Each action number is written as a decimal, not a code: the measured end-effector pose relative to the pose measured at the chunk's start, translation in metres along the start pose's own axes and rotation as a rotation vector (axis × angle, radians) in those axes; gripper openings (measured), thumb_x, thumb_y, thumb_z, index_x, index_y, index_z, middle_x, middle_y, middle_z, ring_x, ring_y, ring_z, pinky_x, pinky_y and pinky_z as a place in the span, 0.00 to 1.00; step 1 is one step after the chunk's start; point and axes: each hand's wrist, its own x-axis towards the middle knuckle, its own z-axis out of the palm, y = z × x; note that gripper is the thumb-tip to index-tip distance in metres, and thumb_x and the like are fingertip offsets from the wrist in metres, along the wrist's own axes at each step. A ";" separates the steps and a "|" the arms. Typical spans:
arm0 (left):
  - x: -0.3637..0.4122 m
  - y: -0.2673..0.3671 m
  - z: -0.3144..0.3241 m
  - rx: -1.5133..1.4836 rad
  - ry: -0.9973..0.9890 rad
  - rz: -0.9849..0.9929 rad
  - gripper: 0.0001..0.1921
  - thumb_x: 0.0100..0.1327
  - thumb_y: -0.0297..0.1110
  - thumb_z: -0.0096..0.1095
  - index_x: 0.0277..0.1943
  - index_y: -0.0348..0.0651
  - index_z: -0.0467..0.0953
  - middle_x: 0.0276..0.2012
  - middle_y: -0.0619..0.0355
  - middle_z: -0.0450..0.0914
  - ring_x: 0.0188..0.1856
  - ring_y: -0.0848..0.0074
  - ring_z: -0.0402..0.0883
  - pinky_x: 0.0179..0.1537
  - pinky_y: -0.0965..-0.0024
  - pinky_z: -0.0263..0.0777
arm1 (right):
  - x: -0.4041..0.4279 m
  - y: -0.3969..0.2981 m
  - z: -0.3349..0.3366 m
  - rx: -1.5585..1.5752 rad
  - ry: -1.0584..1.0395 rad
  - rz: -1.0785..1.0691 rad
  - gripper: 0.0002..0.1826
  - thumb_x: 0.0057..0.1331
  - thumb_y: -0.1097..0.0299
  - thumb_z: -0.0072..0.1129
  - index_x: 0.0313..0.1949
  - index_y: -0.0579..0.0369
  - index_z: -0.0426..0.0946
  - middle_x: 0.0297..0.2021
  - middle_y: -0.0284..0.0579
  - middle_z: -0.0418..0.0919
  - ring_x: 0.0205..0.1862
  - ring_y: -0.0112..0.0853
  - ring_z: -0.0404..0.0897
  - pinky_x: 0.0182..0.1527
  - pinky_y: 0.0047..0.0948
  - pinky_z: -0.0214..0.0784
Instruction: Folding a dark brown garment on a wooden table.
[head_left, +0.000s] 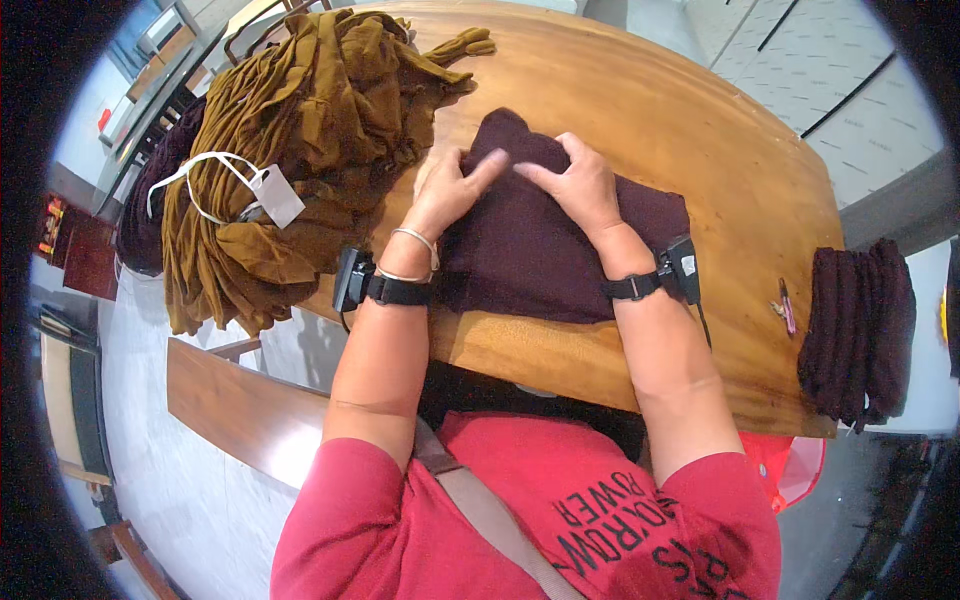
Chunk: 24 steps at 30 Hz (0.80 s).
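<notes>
A dark purple knitted cloth lies partly folded on the wooden table before me. At its far edge my left hand grips the left side, thumb on top of the fabric. My right hand has hold of the same far part, its thumb pointing toward the left one. Between the hands the fabric rises in two rounded folds. Most fingertips are hidden behind or under the cloth. The right part of the cloth spreads flat beneath my right wrist.
A large heap of mustard-brown cloth with a white tag covers the table's left end. Folded dark cloths stack at the right edge, near a small pink-handled tool. A wooden bench stands at the lower left.
</notes>
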 end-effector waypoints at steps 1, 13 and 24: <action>-0.008 0.007 -0.004 -0.032 -0.116 0.010 0.36 0.56 0.59 0.67 0.49 0.26 0.75 0.42 0.40 0.83 0.45 0.57 0.83 0.48 0.63 0.73 | 0.000 0.001 -0.001 -0.002 0.017 0.032 0.27 0.50 0.45 0.72 0.34 0.58 0.78 0.31 0.57 0.81 0.36 0.50 0.81 0.39 0.42 0.74; -0.019 -0.016 -0.008 -0.105 0.275 0.096 0.15 0.64 0.41 0.63 0.39 0.34 0.76 0.32 0.41 0.81 0.34 0.55 0.82 0.37 0.63 0.73 | 0.000 -0.002 0.001 -0.062 0.021 -0.001 0.28 0.50 0.42 0.71 0.30 0.57 0.76 0.29 0.56 0.80 0.35 0.51 0.81 0.38 0.43 0.73; -0.070 0.009 -0.019 0.396 0.374 0.340 0.26 0.58 0.49 0.68 0.51 0.39 0.71 0.49 0.46 0.74 0.54 0.52 0.72 0.55 0.57 0.66 | 0.000 0.002 0.000 -0.127 -0.024 0.006 0.26 0.52 0.47 0.71 0.37 0.59 0.79 0.33 0.55 0.81 0.37 0.49 0.81 0.40 0.39 0.71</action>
